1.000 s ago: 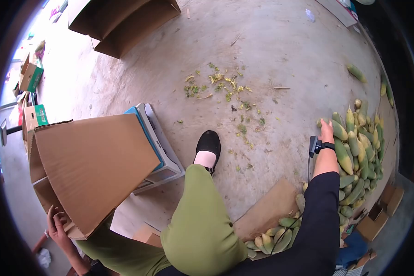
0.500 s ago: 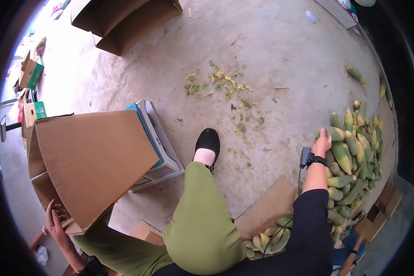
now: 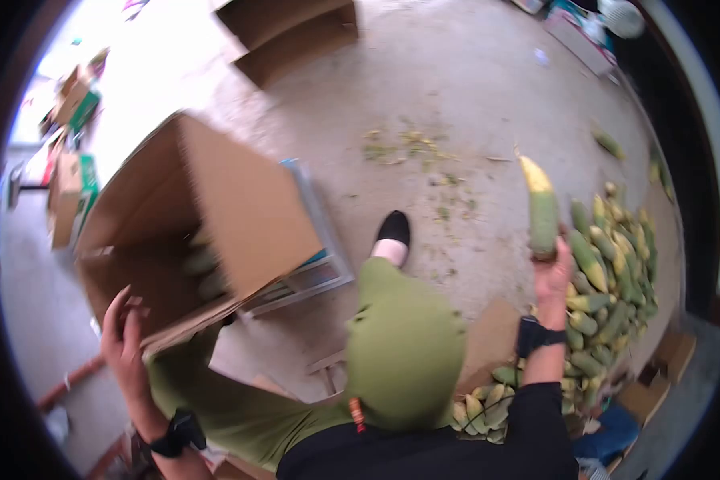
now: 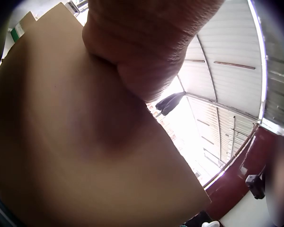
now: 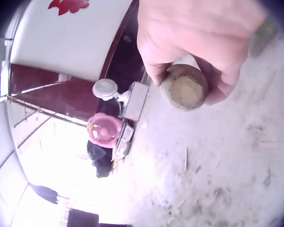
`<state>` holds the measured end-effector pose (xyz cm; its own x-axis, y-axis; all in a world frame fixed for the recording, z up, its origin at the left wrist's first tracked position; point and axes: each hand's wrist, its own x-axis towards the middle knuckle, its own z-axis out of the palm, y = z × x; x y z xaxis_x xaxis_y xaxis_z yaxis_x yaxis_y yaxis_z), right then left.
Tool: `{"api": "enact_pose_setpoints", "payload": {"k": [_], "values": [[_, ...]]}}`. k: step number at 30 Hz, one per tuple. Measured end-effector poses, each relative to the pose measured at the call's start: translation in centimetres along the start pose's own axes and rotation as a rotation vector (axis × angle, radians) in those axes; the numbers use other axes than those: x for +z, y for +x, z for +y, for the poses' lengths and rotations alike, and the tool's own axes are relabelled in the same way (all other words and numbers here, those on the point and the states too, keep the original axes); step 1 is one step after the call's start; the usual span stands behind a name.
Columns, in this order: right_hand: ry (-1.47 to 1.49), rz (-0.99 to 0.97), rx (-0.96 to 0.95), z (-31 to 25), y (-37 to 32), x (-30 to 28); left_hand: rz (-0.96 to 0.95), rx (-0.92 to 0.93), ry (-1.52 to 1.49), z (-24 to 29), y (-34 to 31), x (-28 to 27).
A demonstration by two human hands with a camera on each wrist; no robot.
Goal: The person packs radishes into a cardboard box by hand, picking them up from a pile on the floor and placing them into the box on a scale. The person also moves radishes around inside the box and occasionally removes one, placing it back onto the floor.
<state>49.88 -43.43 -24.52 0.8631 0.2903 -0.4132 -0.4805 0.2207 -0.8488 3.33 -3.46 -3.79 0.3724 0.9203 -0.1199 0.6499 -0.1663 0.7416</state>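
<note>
In the head view my right hand (image 3: 554, 276) grips a green radish (image 3: 543, 212) by its lower end, its yellow tip pointing up. The right wrist view shows the radish's round cut end (image 5: 185, 90) between thumb and fingers of the hand (image 5: 199, 38). On the left, a cardboard box (image 3: 252, 212) lies tilted with its opening towards me, several radishes (image 3: 202, 260) inside. My left hand (image 3: 128, 344) is at the box's near edge, fingers raised. The left wrist view has that hand (image 4: 146, 42) against a cardboard panel (image 4: 85, 142); its fingertips are hidden.
A heap of radishes (image 3: 608, 272) lies at the right, with a smaller group (image 3: 484, 408) nearer me. The box rests on a blue-topped scale (image 3: 328, 268). Leaf scraps (image 3: 424, 144) litter the floor. Another open box (image 3: 296, 40) stands at the far side.
My right hand has lifted a radish off the heap and moved towards me. The box has tipped, so its inside now shows. The head view has shifted.
</note>
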Motion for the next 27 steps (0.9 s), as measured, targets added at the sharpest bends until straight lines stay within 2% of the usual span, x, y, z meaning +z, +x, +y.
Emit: {"api": "enact_pose_setpoints", "payload": {"k": [1,5,8,9,11,13,15,17,19,21,22,25,27], "values": [[-0.012,-0.04,-0.017,-0.9,-0.6,2.4,0.014,-0.022,-0.047,1.0,-0.2,0.3],[-0.075,-0.437,-0.137,-5.8,-3.1,11.1,-0.012,0.181,0.038,2.2,-0.3,-1.1],[-0.115,-0.758,-0.215,-9.3,-4.6,17.5,0.068,0.284,0.099,4.4,-0.2,-2.3],[-0.112,-0.77,-0.214,-10.1,-5.5,20.3,0.08,0.281,0.101,5.1,-0.1,-2.8],[-0.262,-1.033,-0.292,-11.3,-8.0,26.3,0.153,0.523,0.294,6.5,0.3,-3.3],[-0.326,-1.187,-0.205,-11.4,-10.4,31.8,0.197,0.564,0.322,7.5,0.5,-3.6],[-0.4,-1.367,-0.135,-11.1,-12.9,36.5,0.304,0.731,0.53,8.4,0.8,-4.1],[-0.47,-1.45,0.04,-10.4,-15.0,39.8,0.276,0.733,0.631,8.4,1.3,-5.1],[-0.457,-1.524,0.054,-8.8,-15.9,41.7,0.242,0.727,0.734,7.7,1.8,-5.8],[-0.443,-1.597,0.073,-7.5,-16.2,43.1,-0.14,0.388,0.236,6.1,2.3,-6.5],[-0.442,-1.646,0.082,-7.1,-16.2,43.6,-0.274,0.229,0.012,5.2,2.7,-6.9],[-0.462,-1.685,0.08,-6.3,-15.9,44.3,-0.334,0.21,-0.099,2.5,3.2,-7.7],[-0.603,-1.514,-0.223,-6.0,-15.7,44.2,-0.328,0.199,-0.187,2.2,3.5,-8.0]]}}
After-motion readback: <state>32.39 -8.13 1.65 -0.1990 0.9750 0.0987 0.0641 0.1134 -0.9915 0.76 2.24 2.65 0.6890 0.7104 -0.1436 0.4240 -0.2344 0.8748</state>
